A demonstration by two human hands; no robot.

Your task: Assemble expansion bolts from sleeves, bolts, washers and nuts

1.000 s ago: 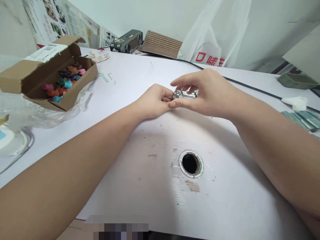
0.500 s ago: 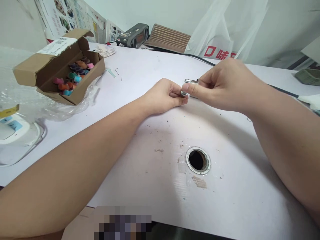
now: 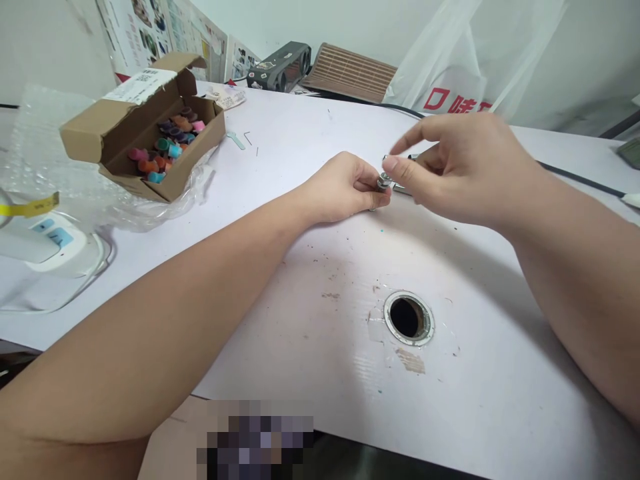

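Note:
My left hand [image 3: 350, 187] rests low on the white table, its thumb and fingers closed around a small shiny metal fitting [image 3: 384, 180]. Close on the right, my right hand [image 3: 465, 163] has its index finger raised and its thumb tip at the top of that fitting. Its other fingers are curled against a chrome metal piece [image 3: 403, 189], which shows below the thumb. Most of this piece is hidden by the hand, so its kind and whether it joins the fitting are unclear.
An open cardboard box [image 3: 165, 180] of colourful small caps sits on bubble wrap [image 3: 45, 133] at left. Nearer stands a white power strip [image 3: 65, 247]. A metal-rimmed hole [image 3: 409, 319] pierces the tabletop. Behind are a dark speaker-like box [image 3: 280, 67], a slatted mat [image 3: 350, 72] and a plastic bag [image 3: 465, 67].
The view has shifted, moving the scene rightward. My right index finger has lifted away from the thumb, and more of the fitting in my left hand shows.

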